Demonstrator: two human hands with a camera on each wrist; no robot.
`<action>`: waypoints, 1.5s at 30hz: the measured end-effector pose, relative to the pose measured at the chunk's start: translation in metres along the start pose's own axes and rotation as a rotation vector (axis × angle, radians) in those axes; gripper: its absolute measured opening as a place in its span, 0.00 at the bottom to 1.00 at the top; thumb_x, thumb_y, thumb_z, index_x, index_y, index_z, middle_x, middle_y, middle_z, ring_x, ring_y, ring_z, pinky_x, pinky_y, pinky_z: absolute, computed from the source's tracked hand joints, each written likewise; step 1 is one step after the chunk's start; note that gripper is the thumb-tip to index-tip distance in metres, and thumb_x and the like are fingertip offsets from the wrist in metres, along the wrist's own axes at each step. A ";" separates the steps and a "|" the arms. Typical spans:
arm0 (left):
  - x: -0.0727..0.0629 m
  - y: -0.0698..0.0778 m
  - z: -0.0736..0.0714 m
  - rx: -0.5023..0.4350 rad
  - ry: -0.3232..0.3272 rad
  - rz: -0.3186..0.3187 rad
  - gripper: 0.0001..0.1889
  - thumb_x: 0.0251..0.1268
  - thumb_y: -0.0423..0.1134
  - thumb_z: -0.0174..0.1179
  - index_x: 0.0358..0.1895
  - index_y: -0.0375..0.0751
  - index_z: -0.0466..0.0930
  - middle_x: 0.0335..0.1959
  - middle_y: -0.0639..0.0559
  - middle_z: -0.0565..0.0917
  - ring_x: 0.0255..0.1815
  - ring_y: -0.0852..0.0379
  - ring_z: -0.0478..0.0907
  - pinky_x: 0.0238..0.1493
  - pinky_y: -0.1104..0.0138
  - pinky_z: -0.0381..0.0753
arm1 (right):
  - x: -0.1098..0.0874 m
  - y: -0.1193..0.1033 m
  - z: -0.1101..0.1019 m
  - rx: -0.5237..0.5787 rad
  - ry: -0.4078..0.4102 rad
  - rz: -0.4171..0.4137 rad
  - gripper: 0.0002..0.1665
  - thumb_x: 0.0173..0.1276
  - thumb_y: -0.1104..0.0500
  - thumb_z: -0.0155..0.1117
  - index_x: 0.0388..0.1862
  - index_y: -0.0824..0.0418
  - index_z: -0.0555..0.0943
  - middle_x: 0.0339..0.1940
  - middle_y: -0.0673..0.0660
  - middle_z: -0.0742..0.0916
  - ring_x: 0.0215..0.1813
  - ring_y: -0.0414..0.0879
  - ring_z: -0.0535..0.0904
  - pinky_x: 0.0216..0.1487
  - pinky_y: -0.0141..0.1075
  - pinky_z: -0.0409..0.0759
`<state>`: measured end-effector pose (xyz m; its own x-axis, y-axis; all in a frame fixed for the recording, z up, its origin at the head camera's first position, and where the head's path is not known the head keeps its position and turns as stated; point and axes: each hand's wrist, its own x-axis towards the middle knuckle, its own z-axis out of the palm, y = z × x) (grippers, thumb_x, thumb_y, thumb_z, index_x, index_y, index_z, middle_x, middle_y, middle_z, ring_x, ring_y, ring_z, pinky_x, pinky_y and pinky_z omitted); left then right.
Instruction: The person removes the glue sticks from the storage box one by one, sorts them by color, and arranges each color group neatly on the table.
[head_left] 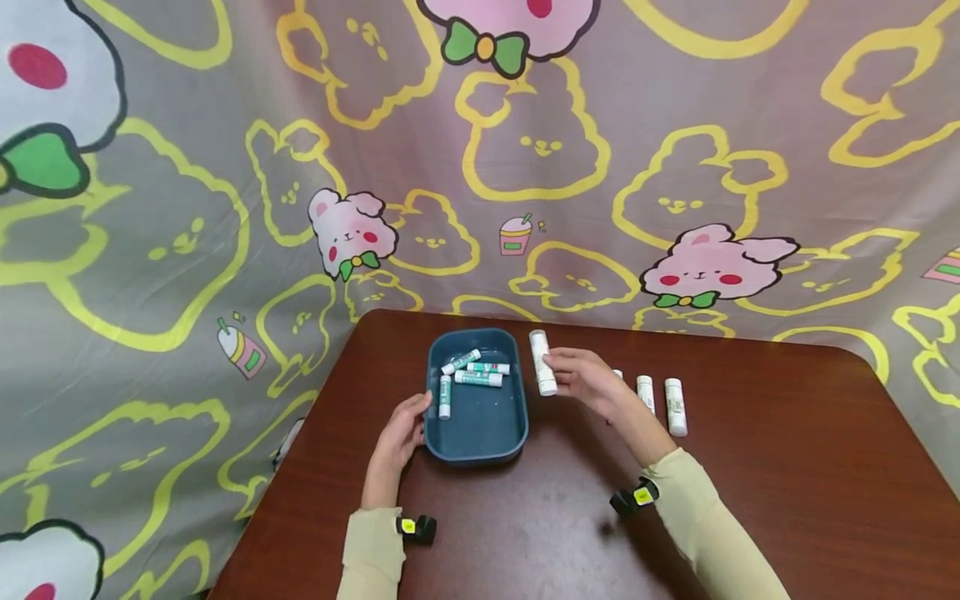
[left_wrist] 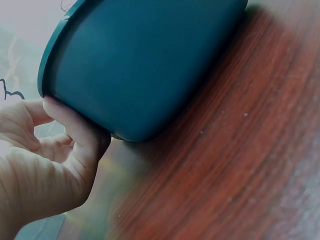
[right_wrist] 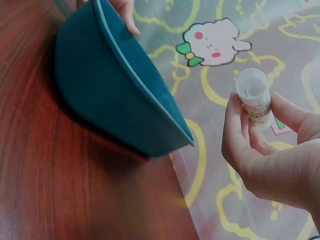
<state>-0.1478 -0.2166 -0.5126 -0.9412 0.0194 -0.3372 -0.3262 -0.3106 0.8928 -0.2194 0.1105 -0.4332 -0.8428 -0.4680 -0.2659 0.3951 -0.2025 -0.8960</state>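
A dark blue plastic bin [head_left: 480, 454] stands on the table, with several small glue sticks [head_left: 478, 379] with green-and-white labels lying in it. My left hand [head_left: 402, 429] holds the bin's left side at the rim; in the left wrist view its fingers [left_wrist: 75, 122] are against the outer wall. To the right of the bin, my right hand [head_left: 588, 379] pinches a larger white glue stick [head_left: 542, 362] with a clear cap between thumb and fingers. This glue stick [right_wrist: 256, 97] is raised above the table, its end facing the camera in the right wrist view.
Right of my right hand, white glue sticks [head_left: 676, 407] stand on the brown table [head_left: 787, 467]; one is partly hidden behind the hand. A patterned cloth [head_left: 555, 225] with cartoon rabbits and bears hangs along the table's far and left edges.
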 end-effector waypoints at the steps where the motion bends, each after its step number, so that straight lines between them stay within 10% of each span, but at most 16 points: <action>1: 0.000 0.001 0.001 0.003 -0.004 0.002 0.11 0.85 0.40 0.49 0.42 0.37 0.74 0.31 0.51 0.80 0.25 0.61 0.79 0.23 0.70 0.79 | -0.002 -0.001 -0.003 0.007 0.003 -0.003 0.06 0.81 0.65 0.53 0.53 0.66 0.72 0.37 0.53 0.84 0.38 0.43 0.84 0.42 0.37 0.85; 20: -0.005 0.001 -0.001 0.023 -0.070 0.121 0.11 0.80 0.43 0.54 0.37 0.42 0.75 0.27 0.55 0.79 0.23 0.66 0.77 0.21 0.75 0.75 | -0.036 -0.013 -0.056 -0.090 0.013 0.001 0.13 0.80 0.65 0.54 0.59 0.66 0.67 0.37 0.50 0.86 0.39 0.41 0.85 0.46 0.37 0.85; 30: 0.000 0.002 0.001 -0.008 0.038 0.000 0.10 0.83 0.38 0.50 0.39 0.39 0.74 0.27 0.52 0.79 0.22 0.62 0.78 0.20 0.72 0.77 | -0.051 -0.010 -0.083 -0.082 0.039 -0.007 0.10 0.81 0.65 0.55 0.57 0.65 0.72 0.39 0.50 0.86 0.41 0.42 0.85 0.48 0.38 0.85; 45: 0.000 0.001 0.000 -0.012 0.033 0.016 0.10 0.84 0.39 0.49 0.42 0.35 0.73 0.29 0.50 0.80 0.24 0.61 0.78 0.19 0.72 0.75 | -0.070 -0.005 -0.126 -0.041 0.115 -0.011 0.05 0.82 0.65 0.53 0.49 0.57 0.76 0.37 0.48 0.85 0.39 0.41 0.83 0.44 0.36 0.84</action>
<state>-0.1481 -0.2169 -0.5120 -0.9429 -0.0167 -0.3325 -0.3097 -0.3225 0.8945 -0.2084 0.2529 -0.4548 -0.8846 -0.3632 -0.2926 0.3721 -0.1712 -0.9123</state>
